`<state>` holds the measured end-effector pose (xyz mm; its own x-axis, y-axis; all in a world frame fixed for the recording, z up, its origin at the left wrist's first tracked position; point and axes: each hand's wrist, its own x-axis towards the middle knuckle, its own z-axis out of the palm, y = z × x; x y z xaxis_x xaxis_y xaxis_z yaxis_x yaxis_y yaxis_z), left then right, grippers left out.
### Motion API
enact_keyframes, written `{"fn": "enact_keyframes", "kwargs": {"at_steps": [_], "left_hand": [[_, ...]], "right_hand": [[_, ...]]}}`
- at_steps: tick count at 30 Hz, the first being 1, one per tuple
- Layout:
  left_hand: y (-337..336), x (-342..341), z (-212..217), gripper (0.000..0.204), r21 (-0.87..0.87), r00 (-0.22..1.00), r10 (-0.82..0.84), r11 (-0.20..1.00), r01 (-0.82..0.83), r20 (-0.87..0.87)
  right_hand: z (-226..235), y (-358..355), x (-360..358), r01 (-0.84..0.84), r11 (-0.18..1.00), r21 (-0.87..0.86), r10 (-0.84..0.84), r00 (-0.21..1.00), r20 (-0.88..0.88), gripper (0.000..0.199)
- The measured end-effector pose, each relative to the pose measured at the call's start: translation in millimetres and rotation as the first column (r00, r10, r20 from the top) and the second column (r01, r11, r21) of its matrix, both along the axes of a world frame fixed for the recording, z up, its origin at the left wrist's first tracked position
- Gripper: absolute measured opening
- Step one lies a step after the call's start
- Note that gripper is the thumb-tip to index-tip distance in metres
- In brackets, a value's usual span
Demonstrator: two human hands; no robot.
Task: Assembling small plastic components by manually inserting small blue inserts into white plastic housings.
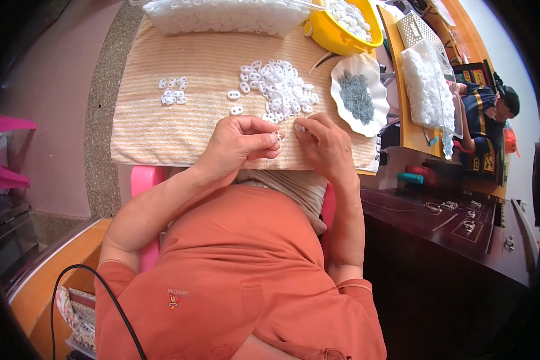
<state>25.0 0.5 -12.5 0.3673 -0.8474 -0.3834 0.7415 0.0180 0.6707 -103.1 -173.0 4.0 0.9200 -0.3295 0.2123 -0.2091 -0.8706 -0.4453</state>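
Left hand is pinching a white piece, any slackening risking a drop; right hand is holding fingertips narrow, contents indeterminable

Our left hand had bare towel leftward. Ahead, we faced heaped white pieces and a scalloped dish.

Orange shirt, chest: small lettering abv. colourful logo. Striped cloth, lower R edge: dark caps, sideways. Dark panel, R bkgd: red/yellow marks, too small to read.
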Motion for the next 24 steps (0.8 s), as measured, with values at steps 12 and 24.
{"fn": "enact_keyframes", "kwargs": {"at_steps": [12,24], "left_hand": [[-0.5,0.3,-0.8,0.014,0.008,1.0,-0.017,1.0,0.017,0.001],[0.6,-0.4,0.5,0.014,0.031,1.0,-0.018,0.999,0.017,0.005]], "right_hand": [[4.1,0.8,-1.4,-0.056,0.998,-0.023,0.053,0.992,-0.111,0.013],[4.3,-1.8,-3.4,-0.111,0.993,0.028,0.113,0.987,-0.117,0.019]]}}
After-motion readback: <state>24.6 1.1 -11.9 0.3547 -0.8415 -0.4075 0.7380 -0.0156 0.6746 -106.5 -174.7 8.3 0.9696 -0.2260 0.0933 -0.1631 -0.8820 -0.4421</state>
